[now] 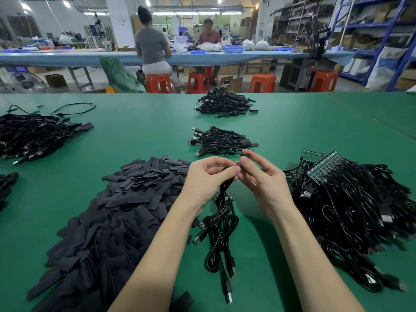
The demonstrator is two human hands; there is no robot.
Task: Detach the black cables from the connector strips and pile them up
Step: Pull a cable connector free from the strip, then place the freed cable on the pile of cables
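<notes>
Black cables (pixel 221 221) dangling from both hands' pinching fingers (pixel 234 171) above worktop (pixel 139 131); two small piles (pixel 221 140) finished, big strip-bound heap (pixel 351 206) at right left.

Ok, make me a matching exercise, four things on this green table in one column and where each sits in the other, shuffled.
Things:
1. flat black sleeves heap
2. cables on green connector strips
3. small detached cable pile
4. cable bundle in the left hand

Places:
A. right of the hands
B. hanging between the forearms
C. left of the hands
D. just beyond the hands

Pairs: 1-C, 2-A, 3-D, 4-B
</notes>
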